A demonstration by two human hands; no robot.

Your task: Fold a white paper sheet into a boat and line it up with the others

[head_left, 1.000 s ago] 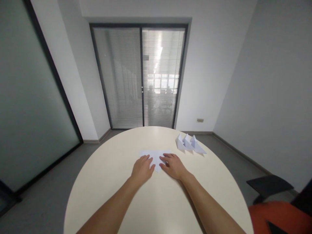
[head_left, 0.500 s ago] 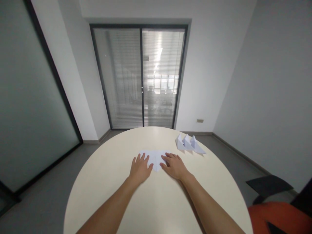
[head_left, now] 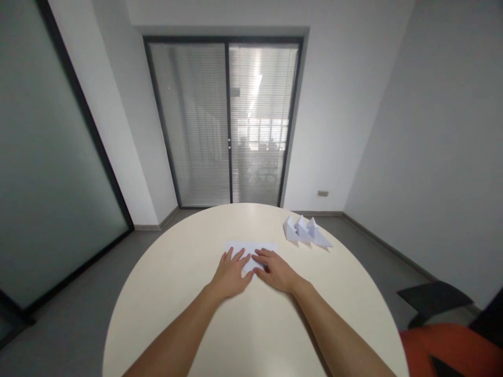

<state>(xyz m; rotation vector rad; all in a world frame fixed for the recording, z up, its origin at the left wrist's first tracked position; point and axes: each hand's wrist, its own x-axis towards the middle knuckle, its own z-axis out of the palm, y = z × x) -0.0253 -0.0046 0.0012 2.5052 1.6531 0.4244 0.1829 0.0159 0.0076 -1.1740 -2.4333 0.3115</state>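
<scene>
**Two flat hands on a folded sheet**

Both hands lie palm-down on the white paper, fingers spread and unclenched — pressing rather than pinching, nothing gripped. The left hand covers the sheet's near left part; the right hand covers the near right, its fingertips reaching in toward the middle, almost touching the left hand's. The paper sits flat near the centre of the round cream table, its far edge showing beyond the fingers. It seems already folded to a point under the hands, though the view is too small to be sure.

Judged by its look, the sheet is thin, light and limp — it would slide easily on the smooth top and crease for good wherever it is pressed. Best taken at an edge or corner.

Well apart, toward the table's far right, stand three folded paper planes in a row.
</scene>
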